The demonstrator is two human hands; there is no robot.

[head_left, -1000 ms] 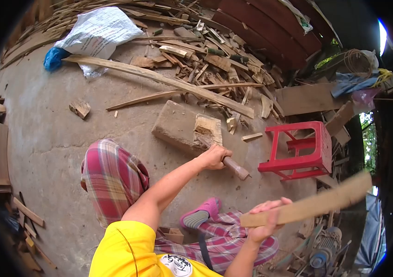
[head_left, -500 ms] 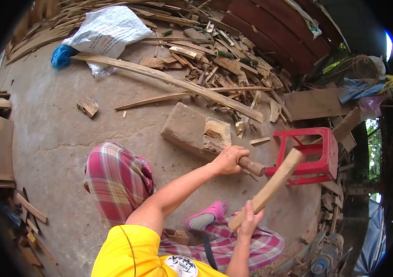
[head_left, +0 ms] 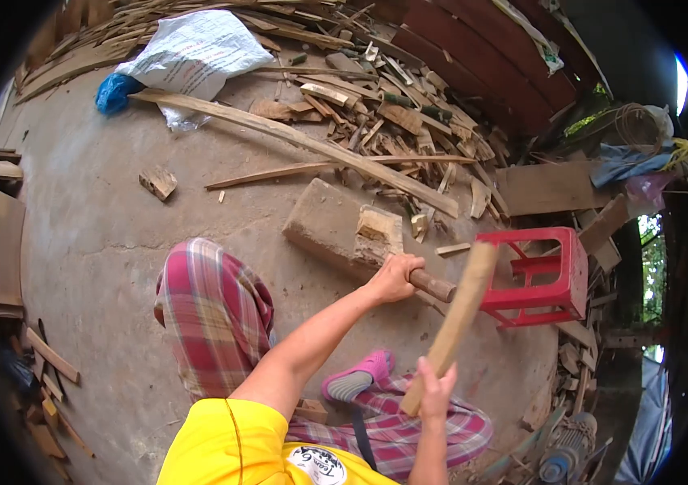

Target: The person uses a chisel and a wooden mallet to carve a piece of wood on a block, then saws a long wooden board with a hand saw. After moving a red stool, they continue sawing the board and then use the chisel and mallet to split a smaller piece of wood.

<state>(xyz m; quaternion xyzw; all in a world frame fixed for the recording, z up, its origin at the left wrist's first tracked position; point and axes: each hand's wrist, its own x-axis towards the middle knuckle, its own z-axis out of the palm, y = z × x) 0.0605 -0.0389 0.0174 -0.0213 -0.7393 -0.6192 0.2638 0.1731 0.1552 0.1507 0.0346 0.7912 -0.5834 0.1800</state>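
Observation:
My left hand (head_left: 395, 279) is wrapped round a tool with a thick wooden handle (head_left: 433, 284); its working end is hidden behind the hand and toward the wood. Just beyond the fingers, a rough, pale chunk of wood (head_left: 380, 230) rests against a big squared wooden block (head_left: 319, 218) on the floor. My right hand (head_left: 434, 390) grips the lower end of a stout wooden stick (head_left: 458, 311). The stick's upper part, slightly blurred, rises close to the butt of the handle, with a small gap visible between them.
A red plastic stool (head_left: 534, 279) stands on its side to the right. Behind the block lie a long plank (head_left: 303, 141) and a heap of split wood (head_left: 408, 113). A white sack (head_left: 198, 56) lies farther back. A motor (head_left: 566, 453) sits at lower right.
The stick has swung left and more upright, its upper end now nearer the tool's handle. My left hand and the handle have shifted only slightly.

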